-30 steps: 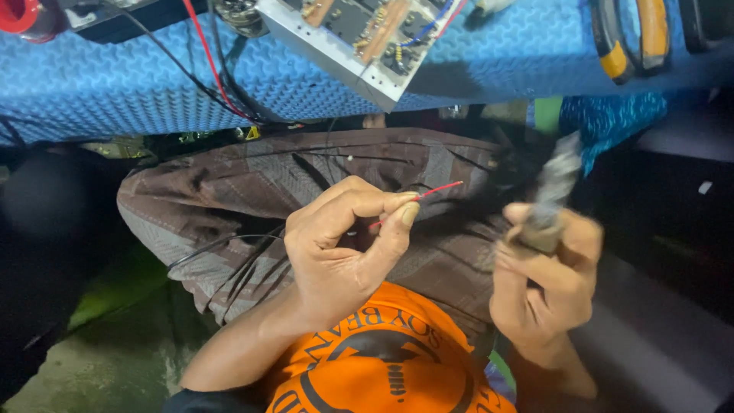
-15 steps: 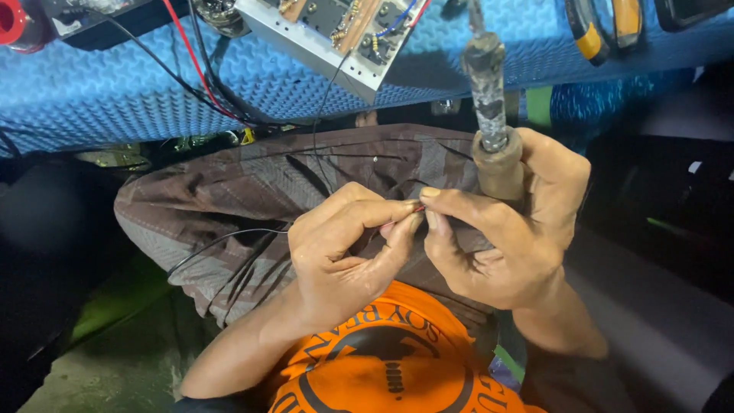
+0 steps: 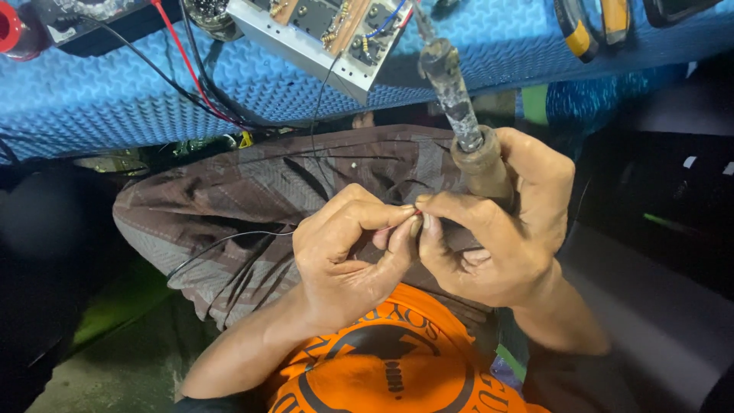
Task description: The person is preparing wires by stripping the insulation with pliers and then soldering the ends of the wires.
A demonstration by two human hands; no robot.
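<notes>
My left hand [image 3: 348,256] pinches the end of a thin red wire [image 3: 417,212] between thumb and fingers, over my lap. My right hand [image 3: 508,229] meets it fingertip to fingertip at the same wire end. In that right hand's grip stands a soldering iron [image 3: 462,122] with a wooden handle, its metal shaft pointing up and away toward the bench. Most of the red wire is hidden between the fingers. Thin black wires [image 3: 229,241] trail off to the left across my brown checked cloth.
A blue foam mat [image 3: 497,46] covers the bench edge ahead. On it lies an open metal circuit box [image 3: 321,34] with red and black leads [image 3: 183,69] hanging down. Yellow-handled pliers [image 3: 589,27] lie at the upper right.
My right hand has come in from the right with the soldering iron, swinging it upright. Its fingertips now touch the wire end that the left hand held alone.
</notes>
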